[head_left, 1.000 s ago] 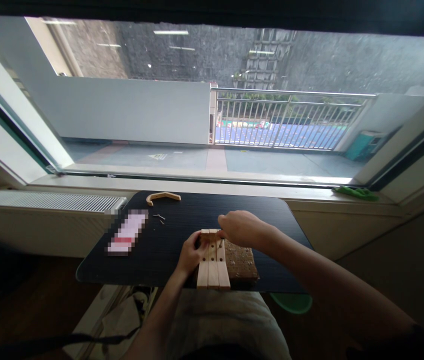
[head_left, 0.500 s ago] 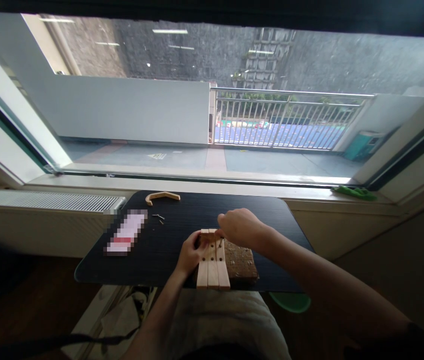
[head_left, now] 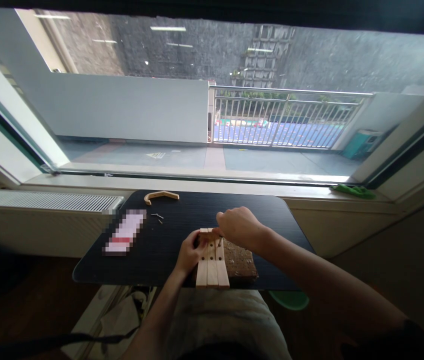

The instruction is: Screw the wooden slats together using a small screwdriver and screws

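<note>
Three pale wooden strips lie side by side as a wooden piece (head_left: pixel 212 273) with several dark holes, at the table's near edge. My left hand (head_left: pixel 188 254) is closed round its left side. Over its far right corner is my right hand (head_left: pixel 239 225), curled shut with its fingertips down at the wood by a hole. Whatever those fingers pinch is too small and too covered to make out. Beneath the wooden piece and out to its right lies a rough brown block (head_left: pixel 241 262).
The dark table (head_left: pixel 155 265) stands by a window. On it are a bent wooden part (head_left: pixel 163 194), several small metal pieces (head_left: pixel 157 216) that look like screws, and a blurred pink and white item (head_left: pixel 126 232). A radiator (head_left: pixel 47 201) is at left, a green cloth (head_left: pixel 354 191) on the sill.
Both hands keep their places on the wooden piece. The whole view has shifted very slightly, and no object on the table has visibly moved.
</note>
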Available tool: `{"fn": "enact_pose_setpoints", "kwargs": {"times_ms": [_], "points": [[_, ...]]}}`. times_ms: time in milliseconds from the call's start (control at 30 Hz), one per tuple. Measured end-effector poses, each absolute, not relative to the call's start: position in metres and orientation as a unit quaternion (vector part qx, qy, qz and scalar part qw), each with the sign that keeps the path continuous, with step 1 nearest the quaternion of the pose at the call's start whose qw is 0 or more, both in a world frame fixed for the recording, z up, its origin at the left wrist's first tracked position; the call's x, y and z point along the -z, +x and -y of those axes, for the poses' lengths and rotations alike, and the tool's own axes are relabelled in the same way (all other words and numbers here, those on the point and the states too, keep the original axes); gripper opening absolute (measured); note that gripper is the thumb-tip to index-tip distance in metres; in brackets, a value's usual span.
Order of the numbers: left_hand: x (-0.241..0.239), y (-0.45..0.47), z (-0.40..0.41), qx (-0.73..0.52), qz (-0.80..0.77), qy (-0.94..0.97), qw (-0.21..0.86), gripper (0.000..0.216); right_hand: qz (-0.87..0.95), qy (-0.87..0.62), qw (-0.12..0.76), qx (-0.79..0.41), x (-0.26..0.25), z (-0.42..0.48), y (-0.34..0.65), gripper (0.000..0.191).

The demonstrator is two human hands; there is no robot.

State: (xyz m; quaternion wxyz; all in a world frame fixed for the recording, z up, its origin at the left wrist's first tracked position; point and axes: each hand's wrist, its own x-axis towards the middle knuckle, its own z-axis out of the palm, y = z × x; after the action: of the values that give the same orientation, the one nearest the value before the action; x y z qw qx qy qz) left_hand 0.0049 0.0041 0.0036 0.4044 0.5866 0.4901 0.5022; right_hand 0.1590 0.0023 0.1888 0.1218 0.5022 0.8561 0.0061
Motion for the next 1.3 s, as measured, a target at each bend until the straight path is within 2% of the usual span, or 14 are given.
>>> {"fn": "enact_pose_setpoints", "kwargs": {"times_ms": [167,400,633,900,1300], "points": [[-0.004,0.005,-0.004,-0.501,-0.489,0.588,0.405,0.023,-0.869,0.488,0.081,0.019,-0.183,0.0,0.165,0.033],[-0.005,0.005,-0.004,-0.503,-0.49,0.595,0.392,0.023,-0.88,0.464,0.069,0.074,-0.18,-0.003,0.175,0.031],[-0.003,0.005,-0.004,-0.501,-0.493,0.6,0.383,0.022,-0.891,0.441,0.054,0.095,-0.174,-0.003,0.181,0.022],[-0.003,0.005,-0.004,-0.495,-0.495,0.595,0.395,0.023,-0.897,0.418,0.078,0.121,-0.173,-0.006,0.186,0.018],[-0.002,0.005,-0.004,-0.496,-0.494,0.598,0.39,0.022,-0.89,0.434,0.104,0.097,-0.18,-0.007,0.184,0.02]]}}
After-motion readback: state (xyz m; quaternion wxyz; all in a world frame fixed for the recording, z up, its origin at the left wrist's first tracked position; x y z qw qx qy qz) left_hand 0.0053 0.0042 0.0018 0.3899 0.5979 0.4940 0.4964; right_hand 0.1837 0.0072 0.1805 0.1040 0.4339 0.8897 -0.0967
